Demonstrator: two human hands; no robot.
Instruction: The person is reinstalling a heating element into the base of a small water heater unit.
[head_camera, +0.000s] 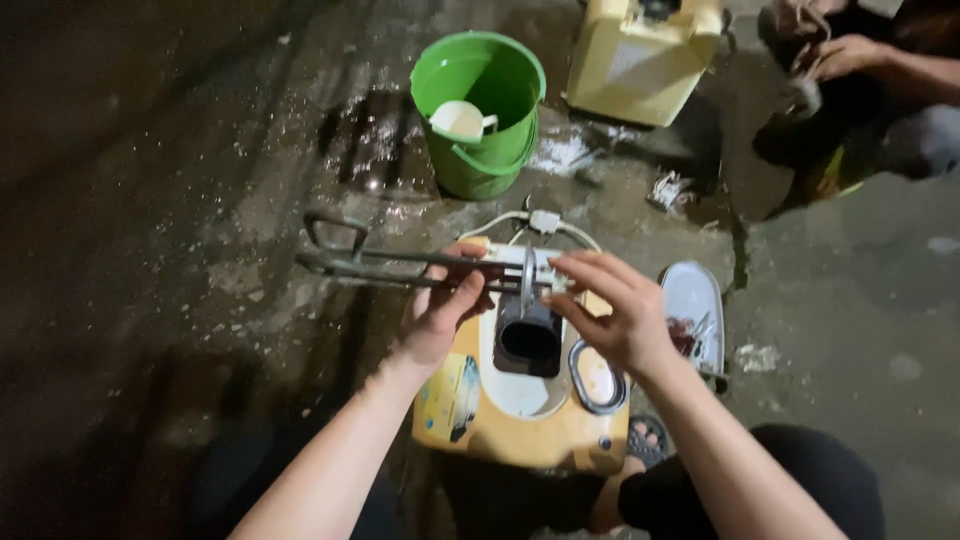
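Note:
A yellow and white appliance (520, 420) with a dark rectangular opening lies on the wet floor in front of me. My left hand (440, 310) grips a long dark metal heating rod assembly (360, 265) that sticks out to the left. At the rod's right end sits a round metal flange (527, 282), held edge-on above the opening. My right hand (610, 310) pinches that flange from the right.
A green bucket (480, 150) holding a white scoop (460, 118) stands beyond. A pale yellow casing (640, 60) sits at top centre. Another person's hand (845, 55) works at top right. A white lid (695, 310) with small parts lies right of the appliance. White wires (545, 222) trail behind.

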